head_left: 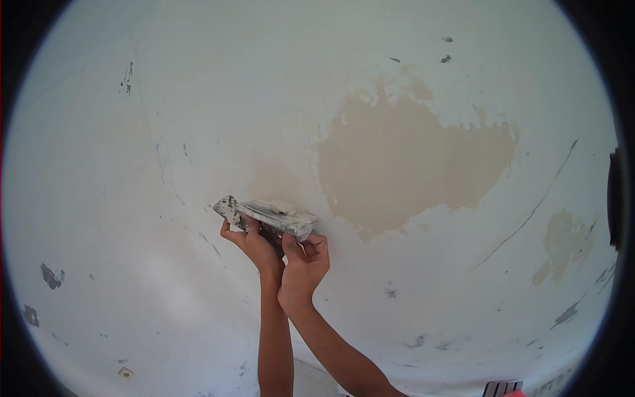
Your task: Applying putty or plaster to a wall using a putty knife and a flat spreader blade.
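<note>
In front of the wall, a plastering trowel (264,213) lies across my two hands, its metal smeared with white filler. A soft lump of filler (283,208) sits on its upper side. My left hand (259,249) is closed around the trowel from below, fingers near its left half. At that end sticks out a speckled, filler-caked piece (228,209); I cannot tell if it is a separate scraper. My right hand (307,266) pinches the trowel's right end, thumb and fingers bent. The wrists nearly touch, and the handle is mostly hidden.
The white wall carries a large beige patch (410,159) with ragged edges right of my hands, and a smaller beige patch (565,245) farther right. A thin crack (529,215) runs between them. Grey chips (51,276) mark the left side. A dark object (615,198) stands at the right rim.
</note>
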Available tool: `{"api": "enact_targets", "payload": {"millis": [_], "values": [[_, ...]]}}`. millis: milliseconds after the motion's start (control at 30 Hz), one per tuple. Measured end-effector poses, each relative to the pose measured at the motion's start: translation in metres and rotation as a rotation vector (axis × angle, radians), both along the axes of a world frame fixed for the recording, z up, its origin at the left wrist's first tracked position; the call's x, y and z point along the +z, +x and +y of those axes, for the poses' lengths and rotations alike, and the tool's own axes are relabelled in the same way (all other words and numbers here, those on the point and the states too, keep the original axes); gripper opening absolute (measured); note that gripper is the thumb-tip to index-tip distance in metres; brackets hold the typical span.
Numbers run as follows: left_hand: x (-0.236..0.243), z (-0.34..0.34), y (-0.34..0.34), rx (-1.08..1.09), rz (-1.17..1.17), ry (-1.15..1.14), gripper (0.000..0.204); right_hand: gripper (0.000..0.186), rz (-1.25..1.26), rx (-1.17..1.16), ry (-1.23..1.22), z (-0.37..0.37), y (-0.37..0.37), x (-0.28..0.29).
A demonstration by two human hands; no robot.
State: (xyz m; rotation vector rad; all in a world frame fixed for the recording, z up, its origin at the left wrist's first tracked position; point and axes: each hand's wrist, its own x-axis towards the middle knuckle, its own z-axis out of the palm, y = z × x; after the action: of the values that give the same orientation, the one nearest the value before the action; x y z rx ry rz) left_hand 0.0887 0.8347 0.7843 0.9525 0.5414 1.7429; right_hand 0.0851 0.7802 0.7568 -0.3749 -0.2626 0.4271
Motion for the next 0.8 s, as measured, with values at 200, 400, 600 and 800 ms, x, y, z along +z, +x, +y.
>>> {"api": "enact_targets", "payload": {"millis": [200,400,600,800], "values": [[-0.051,-0.052,-0.026,-0.006,-0.189,-0.036,0.031,0.022,-0.021,0.135,-0.056,-0.046,-0.016,-0.050],[-0.073,-0.018,-0.008,0.027,-0.014,0.008,0.037,0.022,-0.148,-0.077,-0.184,-0.025,-0.004,-0.072],[-0.057,-0.010,0.002,0.057,0.080,-0.014,0.039,0.022,-0.006,-0.027,-0.211,-0.013,0.005,-0.053],[-0.060,0.003,0.001,0.157,0.140,0.025,0.039,0.022,0.022,-0.014,-0.204,-0.014,0.000,-0.045]]}}
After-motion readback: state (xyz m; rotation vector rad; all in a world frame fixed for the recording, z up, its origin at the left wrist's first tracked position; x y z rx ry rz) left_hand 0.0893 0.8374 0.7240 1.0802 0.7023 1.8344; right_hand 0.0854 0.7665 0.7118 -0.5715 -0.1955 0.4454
